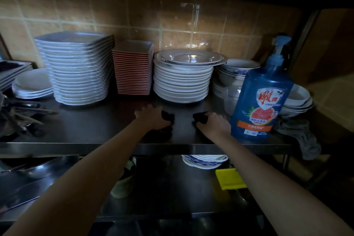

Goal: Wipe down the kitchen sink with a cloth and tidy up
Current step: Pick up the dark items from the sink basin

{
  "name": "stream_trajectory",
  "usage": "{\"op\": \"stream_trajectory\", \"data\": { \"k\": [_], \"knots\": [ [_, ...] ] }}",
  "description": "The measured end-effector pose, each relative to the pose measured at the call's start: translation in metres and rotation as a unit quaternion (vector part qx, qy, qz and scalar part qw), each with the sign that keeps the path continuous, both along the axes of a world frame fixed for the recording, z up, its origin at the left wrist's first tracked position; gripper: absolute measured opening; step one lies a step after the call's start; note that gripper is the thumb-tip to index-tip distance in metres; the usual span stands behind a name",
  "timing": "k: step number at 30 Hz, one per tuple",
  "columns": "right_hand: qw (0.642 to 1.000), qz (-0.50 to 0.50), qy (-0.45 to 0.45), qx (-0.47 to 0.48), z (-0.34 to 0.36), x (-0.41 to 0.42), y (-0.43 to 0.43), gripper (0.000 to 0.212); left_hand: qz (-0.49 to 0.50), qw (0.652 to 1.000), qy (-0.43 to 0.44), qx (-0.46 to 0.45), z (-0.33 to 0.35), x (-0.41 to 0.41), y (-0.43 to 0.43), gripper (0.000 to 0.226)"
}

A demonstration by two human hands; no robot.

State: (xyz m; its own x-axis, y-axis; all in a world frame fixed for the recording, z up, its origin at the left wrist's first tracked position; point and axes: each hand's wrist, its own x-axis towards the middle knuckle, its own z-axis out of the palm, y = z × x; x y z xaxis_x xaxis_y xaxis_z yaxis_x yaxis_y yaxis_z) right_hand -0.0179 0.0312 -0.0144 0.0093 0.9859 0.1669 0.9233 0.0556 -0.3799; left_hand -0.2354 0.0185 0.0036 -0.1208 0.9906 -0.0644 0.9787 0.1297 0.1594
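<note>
Both my arms reach onto a dark steel shelf (86,132). My left hand (151,119) lies on a dark cloth (168,116), fingers curled over its edge. My right hand (215,125) grips another dark bunch of cloth (200,118) just left of a blue dish-soap pump bottle (262,99). In the dim light I cannot tell whether the two dark bunches are one cloth or two. The sink is not in view.
Stacks of white plates (76,71), red-rimmed square dishes (133,71) and round plates (182,80) line the tiled back wall. Bowls (235,72) stand behind the bottle. A grey rag (300,136) hangs off the shelf's right end. Below lie a yellow item (229,178) and patterned plates (205,161).
</note>
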Motion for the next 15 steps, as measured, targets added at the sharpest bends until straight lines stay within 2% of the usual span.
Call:
{"op": "stream_trajectory", "data": {
  "k": [5,9,15],
  "knots": [
    [1.0,-0.003,-0.008,-0.023,-0.004,-0.003,0.0,0.047,0.005,1.0,-0.012,0.008,-0.002,-0.001,-0.004,0.073],
    [0.997,0.025,-0.039,-0.058,-0.005,-0.002,-0.001,0.059,0.005,1.0,-0.02,0.008,-0.002,-0.001,-0.007,0.07],
    [0.999,0.025,-0.024,-0.021,0.002,0.002,-0.011,0.061,0.01,0.999,-0.02,0.029,0.001,0.001,-0.012,0.074]
  ]
}}
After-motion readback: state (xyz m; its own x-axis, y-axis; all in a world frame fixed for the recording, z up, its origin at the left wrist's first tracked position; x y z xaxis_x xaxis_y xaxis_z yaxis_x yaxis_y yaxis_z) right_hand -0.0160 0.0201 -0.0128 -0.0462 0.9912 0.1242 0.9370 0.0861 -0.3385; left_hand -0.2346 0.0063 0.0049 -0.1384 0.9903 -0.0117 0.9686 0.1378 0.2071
